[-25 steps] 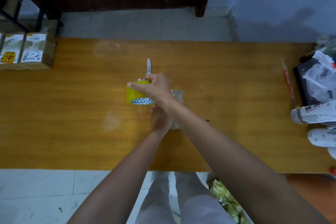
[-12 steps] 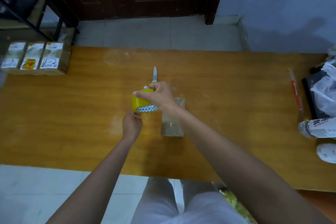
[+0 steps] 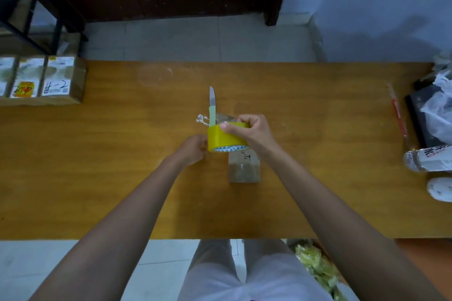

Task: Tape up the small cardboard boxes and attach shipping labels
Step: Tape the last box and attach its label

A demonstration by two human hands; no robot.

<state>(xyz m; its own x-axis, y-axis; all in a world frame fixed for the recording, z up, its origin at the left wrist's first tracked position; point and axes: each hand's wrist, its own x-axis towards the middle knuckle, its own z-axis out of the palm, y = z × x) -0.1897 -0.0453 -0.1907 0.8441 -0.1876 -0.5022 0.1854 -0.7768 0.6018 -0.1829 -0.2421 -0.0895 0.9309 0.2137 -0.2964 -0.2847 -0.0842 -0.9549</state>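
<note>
The small box (image 3: pixel 244 168) lies flat on the worktop (image 3: pixel 97 166), just under and in front of the right hand (image 3: pixel 252 133). It looks plain brown, with some marks on top, and I see no white label on it. I cannot tell if any tape is across it yet, so I think this box is not finished.

The right hand grips the yellow tape roll (image 3: pixel 226 139) and holds it up over the far end of the box. The left hand (image 3: pixel 193 149) is right beside the roll, fingers curled at its edge. I think it is picking at the loose end of the tape, but I cannot see if it has hold of it.

Just past the roll lies a small knife (image 3: pixel 212 107), ready for cutting.

Far off to the left sit three boxes with labels (image 3: pixel 44 80). Those look done.
</note>
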